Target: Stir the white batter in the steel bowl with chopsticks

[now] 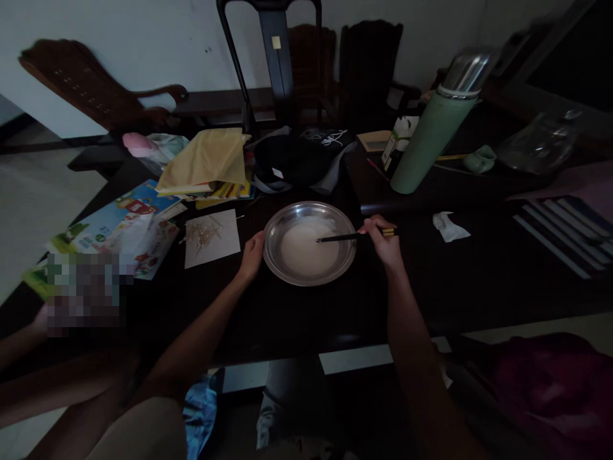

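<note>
A round shiny metal dish (271, 255) stands on the dark table before me, with a whitish liquid (301, 252) covering its bottom. My left hand (252, 255) grips the dish's left rim; some of its fingers are hidden. In my right hand (380, 237) is a pair of dark chopsticks (342, 237) with gold-coloured ends, closed in the fingers at the right rim. Their tips point left and reach the whitish liquid near the middle of the dish. Left of the dish, a white paper (230, 246) bears a heap of thin pale sticks (205, 235).
Colourful books (119, 217) lie at the left, beside another person's arm (22, 338). A yellowish bag (205, 160) and a black bag (292, 160) lie behind. At the right are a green thermos (424, 140), a crumpled tissue (450, 227) and dark notebooks (565, 230).
</note>
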Demonstrator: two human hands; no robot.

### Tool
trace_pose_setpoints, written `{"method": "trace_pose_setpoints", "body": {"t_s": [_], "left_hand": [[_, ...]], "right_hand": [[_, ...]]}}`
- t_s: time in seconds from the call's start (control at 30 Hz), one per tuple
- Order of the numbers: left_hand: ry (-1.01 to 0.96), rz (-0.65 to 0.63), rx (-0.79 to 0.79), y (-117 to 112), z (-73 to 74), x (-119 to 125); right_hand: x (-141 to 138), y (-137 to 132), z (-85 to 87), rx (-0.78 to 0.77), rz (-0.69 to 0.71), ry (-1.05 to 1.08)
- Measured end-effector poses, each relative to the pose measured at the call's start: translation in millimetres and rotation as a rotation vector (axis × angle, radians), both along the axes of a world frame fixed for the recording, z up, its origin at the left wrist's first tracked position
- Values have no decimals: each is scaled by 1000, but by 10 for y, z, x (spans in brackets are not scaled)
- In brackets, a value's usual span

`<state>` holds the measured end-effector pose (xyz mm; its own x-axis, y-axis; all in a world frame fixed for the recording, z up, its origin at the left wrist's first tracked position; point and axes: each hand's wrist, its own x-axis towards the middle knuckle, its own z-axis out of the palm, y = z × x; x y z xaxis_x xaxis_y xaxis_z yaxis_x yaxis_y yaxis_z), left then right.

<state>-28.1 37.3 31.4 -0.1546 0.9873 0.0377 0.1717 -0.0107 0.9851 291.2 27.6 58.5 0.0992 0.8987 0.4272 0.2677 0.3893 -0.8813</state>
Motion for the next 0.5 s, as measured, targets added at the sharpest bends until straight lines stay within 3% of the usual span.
{"method": "trace_pose_setpoints", "body": {"t_s": [0.1, 0.23, 0.4, 0.5], "left_hand": [[-2, 5, -18, -8, 10, 8], [6, 14, -24, -3, 13, 5], [3, -6, -5, 5, 1, -3], [0, -9, -9, 2, 0, 0]], "right_hand": [[7, -26, 6, -42, 67, 48], [-95, -13, 19, -29, 198, -76], [6, -4, 12, -17, 14, -7], [29, -18, 11, -47, 51, 43]]}}
